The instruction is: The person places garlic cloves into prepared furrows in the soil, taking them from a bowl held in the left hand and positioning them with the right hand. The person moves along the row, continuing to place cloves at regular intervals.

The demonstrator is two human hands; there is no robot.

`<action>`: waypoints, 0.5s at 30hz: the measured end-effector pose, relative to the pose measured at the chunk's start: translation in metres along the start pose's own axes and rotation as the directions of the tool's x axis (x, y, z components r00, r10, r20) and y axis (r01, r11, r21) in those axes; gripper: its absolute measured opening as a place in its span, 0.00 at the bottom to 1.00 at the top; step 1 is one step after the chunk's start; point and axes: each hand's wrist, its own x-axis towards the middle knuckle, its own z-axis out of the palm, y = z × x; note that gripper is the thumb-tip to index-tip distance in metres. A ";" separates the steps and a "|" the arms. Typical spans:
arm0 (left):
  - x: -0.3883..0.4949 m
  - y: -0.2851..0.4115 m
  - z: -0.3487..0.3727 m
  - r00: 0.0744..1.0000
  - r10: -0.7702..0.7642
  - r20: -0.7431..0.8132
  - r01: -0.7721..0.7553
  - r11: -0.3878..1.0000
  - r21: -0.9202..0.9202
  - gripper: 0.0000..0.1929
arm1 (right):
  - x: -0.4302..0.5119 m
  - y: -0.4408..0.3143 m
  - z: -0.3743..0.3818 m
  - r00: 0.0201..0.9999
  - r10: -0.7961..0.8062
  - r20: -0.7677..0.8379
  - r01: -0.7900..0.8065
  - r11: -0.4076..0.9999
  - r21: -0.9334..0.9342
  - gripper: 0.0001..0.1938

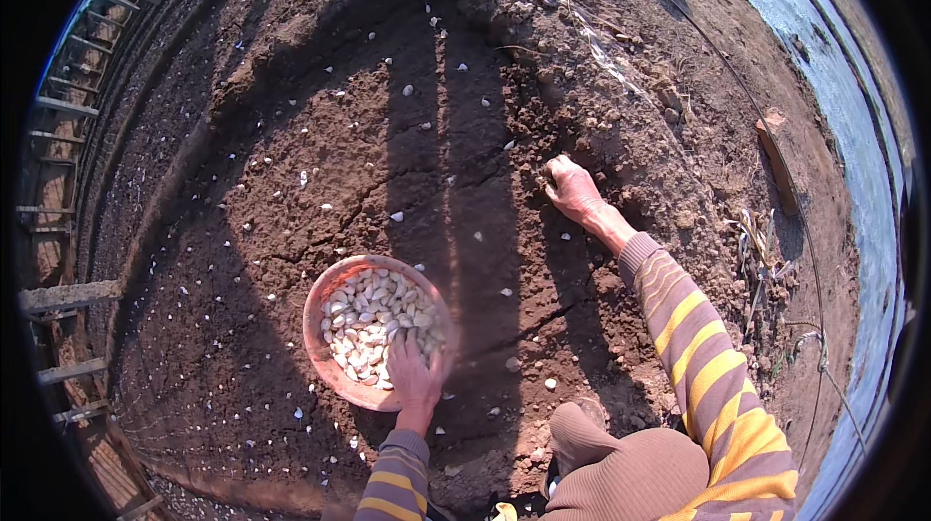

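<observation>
My left hand (414, 370) reaches into a round reddish bowl (320, 368), its fingers resting on a pile of garlic cloves (367, 313). Whether it grips any clove is hidden. The bowl stands on the brown soil bed (349, 190). My right hand (569, 188) is at the right part of the bed, fingers bent together and low over the soil; what is between them cannot be made out. Single cloves, such as one (396, 217) above the bowl and one (550, 383) near my knee, stand spaced out across the bed.
Rough clods and dry stalks (756, 241) lie right of the bed. A brick (778, 164), a thin cable (727, 62) and pale blue sheeting (829, 84) are farther right. Concrete bars (69, 299) line the left edge. My bent knee (640, 470) is at the bottom.
</observation>
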 end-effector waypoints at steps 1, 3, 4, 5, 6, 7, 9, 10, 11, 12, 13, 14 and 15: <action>0.000 0.000 0.001 1.000 0.005 -0.004 -0.005 1.000 -0.006 0.33 | 0.004 -0.001 0.001 0.999 -0.054 0.008 0.054 0.997 -0.062 0.09; 0.000 -0.001 0.001 1.000 0.017 -0.010 -0.017 1.000 -0.003 0.33 | 0.013 -0.007 0.005 0.992 -0.056 0.111 0.079 0.974 -0.214 0.07; -0.001 -0.001 0.000 1.000 0.021 -0.015 -0.021 1.000 0.001 0.32 | 0.016 -0.011 0.007 0.988 -0.065 0.137 0.097 0.965 -0.245 0.07; -0.002 -0.001 -0.002 1.000 0.018 -0.018 -0.018 1.000 0.009 0.32 | 0.018 -0.016 0.009 0.984 -0.073 0.163 0.116 0.954 -0.275 0.07; -0.002 0.000 -0.003 1.000 0.020 -0.019 -0.020 1.000 0.012 0.32 | 0.018 -0.018 0.013 0.974 -0.089 0.206 0.155 0.930 -0.333 0.07; -0.003 0.001 -0.004 1.000 0.023 -0.020 -0.023 1.000 0.016 0.32 | 0.014 -0.019 0.020 0.969 -0.184 0.163 0.232 0.904 -0.358 0.06; -0.003 0.002 -0.004 1.000 0.016 -0.012 -0.015 1.000 0.023 0.32 | 0.015 -0.022 0.034 0.957 -0.207 0.202 0.285 0.798 -0.531 0.06; -0.003 0.003 -0.004 1.000 0.012 -0.009 -0.012 1.000 0.026 0.32 | 0.014 -0.021 0.039 0.956 -0.224 0.188 0.292 0.764 -0.575 0.05; -0.002 0.004 -0.003 1.000 0.017 -0.008 -0.017 1.000 0.017 0.32 | 0.014 -0.017 0.041 0.959 -0.229 0.166 0.283 0.774 -0.567 0.05; 0.000 0.004 -0.002 1.000 0.027 -0.005 -0.027 1.000 0.007 0.32 | 0.013 -0.011 0.041 0.963 -0.229 0.144 0.270 0.784 -0.560 0.05; 0.003 0.005 0.000 0.999 0.042 -0.006 -0.042 0.999 -0.008 0.32 | 0.015 -0.003 0.038 0.966 -0.228 0.117 0.254 0.789 -0.559 0.06; 0.006 0.006 0.003 0.998 0.056 0.003 -0.056 0.998 -0.023 0.33 | 0.013 0.012 0.028 0.978 -0.195 0.075 0.208 0.895 -0.395 0.08; -0.004 -0.007 -0.005 1.000 0.000 -0.008 0.000 1.000 0.015 0.33 | 0.020 -0.026 0.017 0.955 0.166 0.245 -0.174 0.985 0.010 0.08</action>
